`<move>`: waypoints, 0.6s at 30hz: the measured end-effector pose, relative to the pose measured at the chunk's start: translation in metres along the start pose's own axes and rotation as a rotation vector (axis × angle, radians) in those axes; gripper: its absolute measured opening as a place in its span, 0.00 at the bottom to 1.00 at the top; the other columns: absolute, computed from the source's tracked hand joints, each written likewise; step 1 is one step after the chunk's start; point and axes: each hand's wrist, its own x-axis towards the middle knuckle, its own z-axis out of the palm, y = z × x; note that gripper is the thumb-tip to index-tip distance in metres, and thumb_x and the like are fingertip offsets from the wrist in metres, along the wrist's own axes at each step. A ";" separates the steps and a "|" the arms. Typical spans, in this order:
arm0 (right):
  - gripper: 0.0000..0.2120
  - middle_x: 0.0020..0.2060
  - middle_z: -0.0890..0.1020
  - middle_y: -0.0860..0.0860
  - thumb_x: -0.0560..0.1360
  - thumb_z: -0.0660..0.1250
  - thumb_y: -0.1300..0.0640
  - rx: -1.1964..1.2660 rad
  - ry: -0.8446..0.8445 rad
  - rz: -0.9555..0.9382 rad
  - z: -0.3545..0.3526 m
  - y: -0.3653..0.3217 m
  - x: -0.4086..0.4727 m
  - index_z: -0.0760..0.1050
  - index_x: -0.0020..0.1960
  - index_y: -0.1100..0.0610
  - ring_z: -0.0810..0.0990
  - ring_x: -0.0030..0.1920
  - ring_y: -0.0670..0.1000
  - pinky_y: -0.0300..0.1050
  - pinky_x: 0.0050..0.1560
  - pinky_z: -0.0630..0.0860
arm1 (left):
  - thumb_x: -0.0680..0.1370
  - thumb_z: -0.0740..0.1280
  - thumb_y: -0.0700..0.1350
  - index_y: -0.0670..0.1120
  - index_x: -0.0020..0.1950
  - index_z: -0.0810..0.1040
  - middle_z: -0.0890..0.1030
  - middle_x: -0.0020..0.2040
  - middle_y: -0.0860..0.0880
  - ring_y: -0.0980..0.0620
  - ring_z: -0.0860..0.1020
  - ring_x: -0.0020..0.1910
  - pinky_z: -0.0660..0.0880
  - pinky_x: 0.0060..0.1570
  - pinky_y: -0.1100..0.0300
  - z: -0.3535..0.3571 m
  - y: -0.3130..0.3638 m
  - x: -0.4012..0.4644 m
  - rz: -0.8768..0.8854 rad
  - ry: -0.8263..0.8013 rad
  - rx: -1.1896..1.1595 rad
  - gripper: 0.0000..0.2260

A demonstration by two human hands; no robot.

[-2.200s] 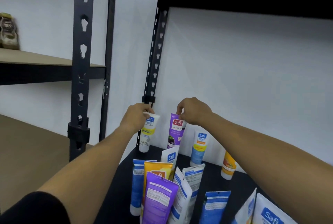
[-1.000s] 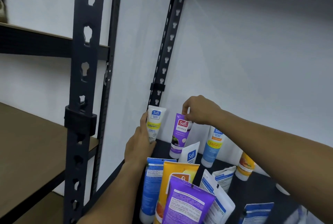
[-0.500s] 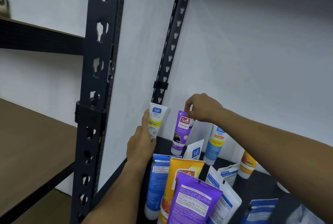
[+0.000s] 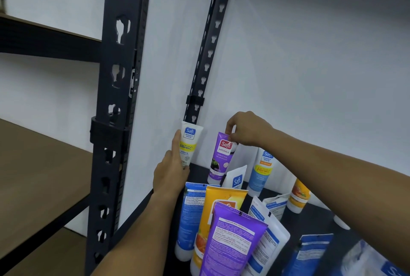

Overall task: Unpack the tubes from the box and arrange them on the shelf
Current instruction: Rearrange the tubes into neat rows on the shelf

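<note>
A person's two bare hands reach to the back left corner of a matte black shelf [image 4: 310, 215] in a dark metal rack. The left hand [image 4: 172, 169] rests along a smooth white plastic tube with a yellow band [image 4: 189, 142], its fingers [image 4: 177, 140] straight and pressed together against the tube's left side. This tube stands cap down, leaning against the rear upright post [image 4: 206, 54], a dark steel strip punched with keyhole slots. The right hand [image 4: 246, 128] pinches the flat crimped top of a glossy purple tube [image 4: 219, 156] between thumb and fingertips; that tube stands cap down, tilted slightly, just right of the white one.

Beside it stand a short white tube [image 4: 236, 179], a blue and white tube [image 4: 261, 169] and a small orange and white tube [image 4: 298, 194] against the plain white wall [image 4: 310, 76]. Nearer the camera, a crowd of upright tubes partly blocks the view of the shelf floor: a blue one [image 4: 189, 215], an orange one [image 4: 221, 198], a large purple one [image 4: 233, 242] and a white one with blue print [image 4: 268, 238]. A thick front post [image 4: 119, 98] stands at the left, with a tan board shelf [image 4: 40, 176] of a neighbouring rack beyond it.
</note>
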 end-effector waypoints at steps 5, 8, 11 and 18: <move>0.15 0.60 0.81 0.52 0.76 0.73 0.50 0.008 0.004 -0.009 0.002 -0.002 0.000 0.79 0.59 0.55 0.79 0.56 0.50 0.46 0.51 0.78 | 0.77 0.72 0.46 0.63 0.77 0.39 0.73 0.68 0.47 0.46 0.78 0.59 0.77 0.55 0.48 -0.001 0.002 0.000 -0.008 0.000 0.011 0.46; 0.15 0.60 0.81 0.52 0.76 0.72 0.50 0.014 0.004 -0.005 0.003 -0.002 0.000 0.78 0.59 0.55 0.79 0.56 0.51 0.46 0.52 0.78 | 0.77 0.72 0.46 0.62 0.78 0.39 0.72 0.68 0.47 0.46 0.78 0.60 0.77 0.56 0.48 -0.002 0.003 -0.001 -0.011 -0.005 0.010 0.45; 0.15 0.59 0.81 0.52 0.76 0.72 0.50 0.016 0.002 -0.005 0.003 -0.002 0.000 0.78 0.60 0.55 0.79 0.56 0.51 0.46 0.51 0.78 | 0.77 0.72 0.46 0.63 0.78 0.39 0.72 0.69 0.48 0.46 0.78 0.60 0.77 0.56 0.49 -0.003 0.004 -0.002 -0.011 -0.009 0.007 0.45; 0.13 0.57 0.82 0.51 0.76 0.71 0.48 0.060 0.030 -0.011 0.001 0.005 -0.003 0.78 0.57 0.53 0.79 0.53 0.49 0.46 0.50 0.80 | 0.76 0.73 0.47 0.65 0.76 0.40 0.72 0.68 0.48 0.46 0.77 0.60 0.79 0.56 0.45 -0.011 0.012 -0.006 -0.050 -0.027 -0.100 0.45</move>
